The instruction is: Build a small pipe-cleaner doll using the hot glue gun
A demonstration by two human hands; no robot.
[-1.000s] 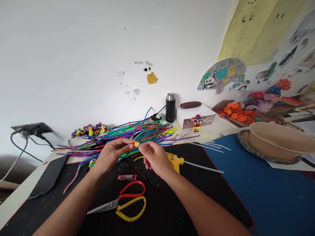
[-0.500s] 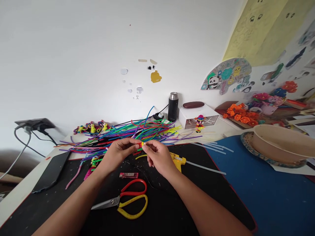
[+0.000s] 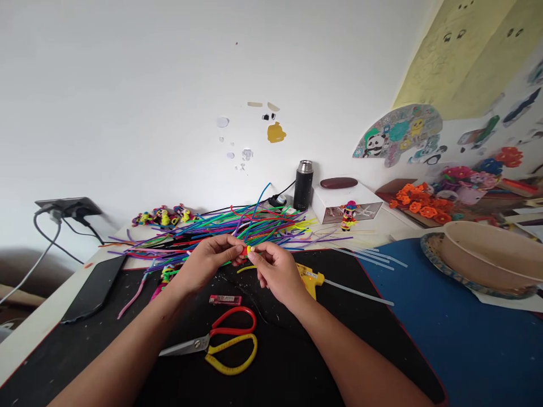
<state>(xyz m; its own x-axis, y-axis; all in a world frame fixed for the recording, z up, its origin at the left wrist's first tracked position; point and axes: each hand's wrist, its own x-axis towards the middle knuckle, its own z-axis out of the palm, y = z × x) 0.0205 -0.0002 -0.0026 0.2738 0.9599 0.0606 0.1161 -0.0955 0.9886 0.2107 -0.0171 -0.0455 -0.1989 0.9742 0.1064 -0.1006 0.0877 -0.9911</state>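
Between my fingertips is a small red and yellow pipe cleaner piece (image 3: 245,252). My left hand (image 3: 207,264) pinches its red side with thumb and forefinger. On the yellow side, my right hand (image 3: 279,274) closes thumb against forefinger, with the other fingers curled. Both hands hover over the black mat (image 3: 297,362), and the fingers cover much of the piece. Below them lie a pink lighter (image 3: 225,299) and scissors (image 3: 231,342) with one red and one yellow handle. A yellow glue gun (image 3: 311,278) with a clear stick lies beyond my right wrist.
Many coloured pipe cleaners (image 3: 220,229) spread along the back. Several pipe cleaner figures (image 3: 163,216) lie at the left, and one figure (image 3: 349,215) stands by a white box (image 3: 365,198). Also around are a black flask (image 3: 303,186), a phone-like black slab (image 3: 94,291) and a beige bowl (image 3: 492,249).
The whole view has shifted slightly, so things appear a little further right. My hands keep their pinch on the piece, and a bit more of its red part shows between the fingertips.
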